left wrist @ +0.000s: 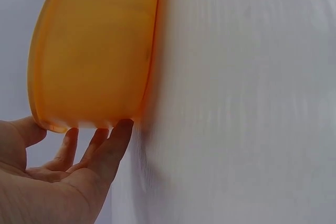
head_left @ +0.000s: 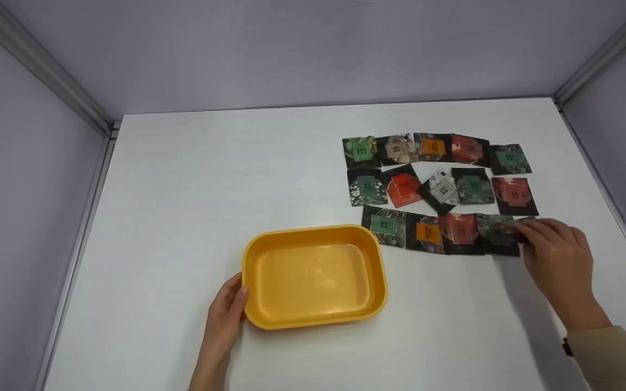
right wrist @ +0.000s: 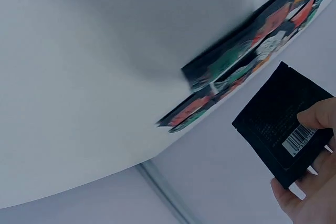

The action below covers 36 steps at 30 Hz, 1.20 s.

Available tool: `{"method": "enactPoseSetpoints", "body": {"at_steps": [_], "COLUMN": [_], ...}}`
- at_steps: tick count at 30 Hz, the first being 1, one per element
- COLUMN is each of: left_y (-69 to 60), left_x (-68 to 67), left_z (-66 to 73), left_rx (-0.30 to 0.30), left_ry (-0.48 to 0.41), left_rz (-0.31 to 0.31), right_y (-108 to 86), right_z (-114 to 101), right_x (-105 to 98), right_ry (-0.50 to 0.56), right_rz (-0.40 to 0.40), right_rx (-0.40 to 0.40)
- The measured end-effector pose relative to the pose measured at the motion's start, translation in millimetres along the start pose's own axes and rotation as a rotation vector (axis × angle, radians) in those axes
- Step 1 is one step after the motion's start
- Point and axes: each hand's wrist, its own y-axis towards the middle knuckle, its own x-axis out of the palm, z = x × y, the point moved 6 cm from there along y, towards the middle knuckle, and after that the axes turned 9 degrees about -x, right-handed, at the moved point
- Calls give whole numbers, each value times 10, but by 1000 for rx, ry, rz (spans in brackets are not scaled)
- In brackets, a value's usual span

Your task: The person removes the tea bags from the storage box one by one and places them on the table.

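My left hand (head_left: 222, 317) grips the left end of a yellow plastic tray (head_left: 313, 279), thumb at the rim and fingertips against the outer wall. Nothing lies in the tray. In the right wrist view, my right hand (right wrist: 315, 187) pinches a small square black sachet (right wrist: 278, 114) between thumb and fingers; its back, with a barcode, faces the camera. In the head view that hand is over the right end of the front row of sachets (head_left: 386, 225), and the held one is mostly hidden by the fingers.
A middle row of sachets (head_left: 367, 186) and a back row (head_left: 362, 152) lie on the white table (head_left: 182, 190), with green, red, orange and pale labels. Some in the middle row are turned askew. Pale walls (head_left: 313, 54) border the table at the back and sides.
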Motion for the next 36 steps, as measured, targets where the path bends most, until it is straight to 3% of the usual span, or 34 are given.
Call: {"method": "enactPoseSetpoints", "body": {"at_steps": [4, 9, 13, 19, 28, 32, 34, 36], "left_y": [-14, -25, -28, -15, 1, 20, 37, 56], "left_x": [-17, -36, -36, -23, -34, -49, -71, -119], "left_z": [13, 2, -14, -18, -41, -44, -24, 27], "left_rx": [15, 32, 31, 22, 3, -27, -48, -32], "left_ry": [4, -15, -30, -24, -51, -57, -64, -74], "left_rz": [-5, -9, -17, -23, -34, -42, -43, -28], "right_y": [-99, -200, -274, -364, -474, -420, -362, -292], "right_z": [264, 448, 471, 474, 515, 465, 408, 329], "right_x": [64, 218, 346, 426, 524, 487, 454, 417], "right_ry": [-23, 11, 39, 70, 113, 96, 94, 101], "right_rz": [-8, -113, -222, -294, -547, -531, -458, -362], "right_rx": [47, 67, 42, 14, 148, 149, 130, 112]}}
